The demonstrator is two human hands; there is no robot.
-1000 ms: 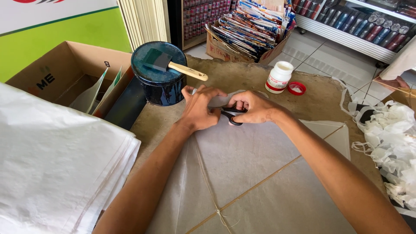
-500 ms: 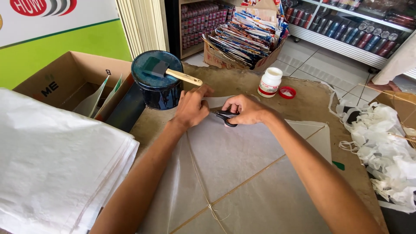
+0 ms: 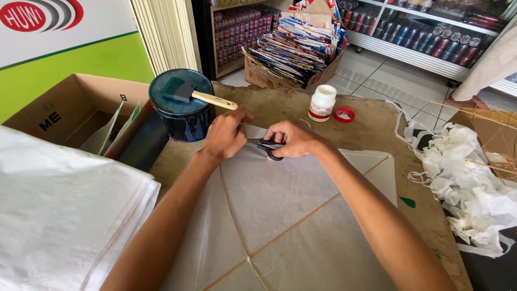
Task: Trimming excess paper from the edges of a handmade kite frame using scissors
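A white paper kite [image 3: 280, 215] with thin crossed sticks lies flat on a brown work surface [image 3: 377, 129]. My right hand [image 3: 293, 139] grips black-handled scissors [image 3: 266, 144] at the kite's far tip. My left hand [image 3: 226, 134] presses down on the paper at that same tip, just left of the blades. The scissor blades are mostly hidden between my two hands.
A dark blue tin [image 3: 180, 105] with a wooden-handled foam brush [image 3: 199, 96] on it stands behind my left hand. A white glue bottle [image 3: 322, 103] and its red cap [image 3: 344, 114] stand further back. White paper stack [image 3: 59, 215] left, paper scraps [image 3: 474, 188] right, open cardboard box [image 3: 70, 108].
Both hands stay together at the kite's tip with the scissors; the view has shifted a little, and my left hand has spread slightly over the paper.
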